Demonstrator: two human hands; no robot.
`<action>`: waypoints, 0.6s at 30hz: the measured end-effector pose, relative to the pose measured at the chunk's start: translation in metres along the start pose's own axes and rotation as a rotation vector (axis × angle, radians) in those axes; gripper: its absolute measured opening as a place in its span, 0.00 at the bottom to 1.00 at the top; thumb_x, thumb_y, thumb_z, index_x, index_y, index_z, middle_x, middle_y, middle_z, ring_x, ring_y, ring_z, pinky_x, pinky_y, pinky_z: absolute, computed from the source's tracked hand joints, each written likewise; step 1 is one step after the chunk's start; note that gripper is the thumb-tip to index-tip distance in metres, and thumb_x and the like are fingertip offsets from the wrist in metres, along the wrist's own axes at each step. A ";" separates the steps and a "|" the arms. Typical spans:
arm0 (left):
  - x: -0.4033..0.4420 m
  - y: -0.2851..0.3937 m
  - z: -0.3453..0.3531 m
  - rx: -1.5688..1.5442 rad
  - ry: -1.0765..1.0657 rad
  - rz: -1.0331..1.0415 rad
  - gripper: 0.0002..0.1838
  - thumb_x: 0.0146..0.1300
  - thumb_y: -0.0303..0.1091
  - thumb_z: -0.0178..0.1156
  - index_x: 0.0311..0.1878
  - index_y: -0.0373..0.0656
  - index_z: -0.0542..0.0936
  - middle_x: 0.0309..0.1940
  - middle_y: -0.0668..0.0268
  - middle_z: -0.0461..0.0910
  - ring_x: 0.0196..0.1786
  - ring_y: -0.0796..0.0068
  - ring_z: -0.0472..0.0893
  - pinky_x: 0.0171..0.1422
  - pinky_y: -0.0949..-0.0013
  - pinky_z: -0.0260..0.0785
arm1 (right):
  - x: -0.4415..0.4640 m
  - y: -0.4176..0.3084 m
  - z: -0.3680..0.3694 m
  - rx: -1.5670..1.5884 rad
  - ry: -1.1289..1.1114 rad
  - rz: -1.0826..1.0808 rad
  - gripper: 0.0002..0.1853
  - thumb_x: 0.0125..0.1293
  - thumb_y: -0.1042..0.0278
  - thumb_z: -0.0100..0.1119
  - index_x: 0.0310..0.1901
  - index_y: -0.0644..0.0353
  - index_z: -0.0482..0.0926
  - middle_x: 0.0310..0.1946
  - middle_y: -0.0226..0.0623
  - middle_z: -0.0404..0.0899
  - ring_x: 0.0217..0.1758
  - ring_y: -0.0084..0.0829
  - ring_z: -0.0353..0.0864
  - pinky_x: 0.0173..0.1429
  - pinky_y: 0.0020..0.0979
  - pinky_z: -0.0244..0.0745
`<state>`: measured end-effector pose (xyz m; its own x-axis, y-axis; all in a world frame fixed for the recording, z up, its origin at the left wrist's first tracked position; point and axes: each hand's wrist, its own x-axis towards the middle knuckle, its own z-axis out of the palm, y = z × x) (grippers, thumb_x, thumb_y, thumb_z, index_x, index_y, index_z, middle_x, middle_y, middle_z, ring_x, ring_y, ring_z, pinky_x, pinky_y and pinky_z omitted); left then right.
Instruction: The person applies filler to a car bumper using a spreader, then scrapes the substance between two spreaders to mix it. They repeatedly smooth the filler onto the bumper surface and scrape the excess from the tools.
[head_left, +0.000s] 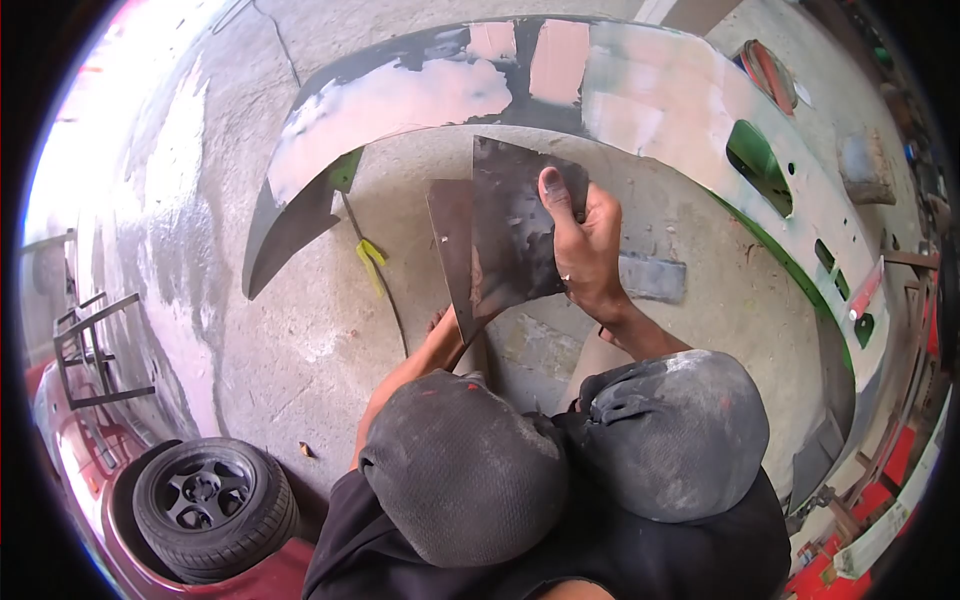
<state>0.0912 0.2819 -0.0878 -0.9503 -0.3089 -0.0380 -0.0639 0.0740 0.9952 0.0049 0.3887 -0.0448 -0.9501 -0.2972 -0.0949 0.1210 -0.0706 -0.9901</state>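
The right hand (590, 235) is closed on a dark sheet (515, 215) at its 3 o'clock edge, thumb flat on the near face, fingers behind. The dark sheet is raised near the middle of the view and overlaps a brown sheet (452, 235), which projects at its 9 o'clock side. The left hand (446, 328) is at the lower edge, 7 o'clock of the dark sheet—mostly hidden, so its opening and grip cannot be determined.

A curved panel (680, 110) arcs from 9 o'clock through 12 to about 4 o'clock on the concrete floor (300, 370); pink and pale patches cover much of its surface. A grey block (652, 278) lies at 4 o'clock of the dark sheet. A yellow strip (370, 252) on a cable lies between 8 and 9 o'clock of it—inside the arc. A wheel (205, 505) is located at 8 o'clock, a metal frame (95, 345) at 9.
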 end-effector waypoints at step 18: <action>-0.023 -0.093 -0.013 -0.710 -0.002 -0.674 0.36 0.77 0.67 0.32 0.35 0.47 0.79 0.16 0.73 0.71 0.15 0.78 0.68 0.18 0.71 0.57 | 0.022 -0.018 -0.032 0.320 0.173 0.158 0.21 0.77 0.52 0.55 0.50 0.66 0.79 0.41 0.32 0.83 0.40 0.24 0.83 0.47 0.27 0.79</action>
<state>0.1228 0.2694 -0.1781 -0.7826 -0.0759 -0.6179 -0.3958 -0.7054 0.5879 -0.0275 0.4140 -0.0328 -0.9437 -0.1649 -0.2868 0.3273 -0.3379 -0.8825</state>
